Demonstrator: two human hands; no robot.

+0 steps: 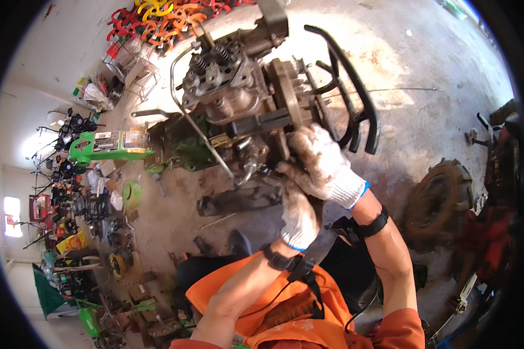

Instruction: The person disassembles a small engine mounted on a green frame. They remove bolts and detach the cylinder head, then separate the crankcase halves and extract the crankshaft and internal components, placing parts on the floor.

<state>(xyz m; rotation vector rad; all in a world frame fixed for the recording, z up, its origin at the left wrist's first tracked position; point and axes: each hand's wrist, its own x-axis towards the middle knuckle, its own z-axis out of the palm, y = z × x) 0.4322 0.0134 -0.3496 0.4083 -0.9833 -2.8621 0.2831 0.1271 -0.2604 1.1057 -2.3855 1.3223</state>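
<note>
Greasy grey engine block [239, 99] with exposed valve springs, tilted, above stained concrete, black handlebars attached.

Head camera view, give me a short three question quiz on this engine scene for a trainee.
1. True or false: both hands wear white work gloves.
2. Multiple choice: what lies on the concrete floor to the person's right? A) a rusty lugged wheel B) a blue bucket C) a ladder
3. Short answer: which hand is higher in the picture, on the engine by its round flange?

Key
1. True: the left hand and the right hand are both gloved in soiled white knit.
2. A: the rusty lugged wheel.
3. The right hand; the left sits just below it.
</note>
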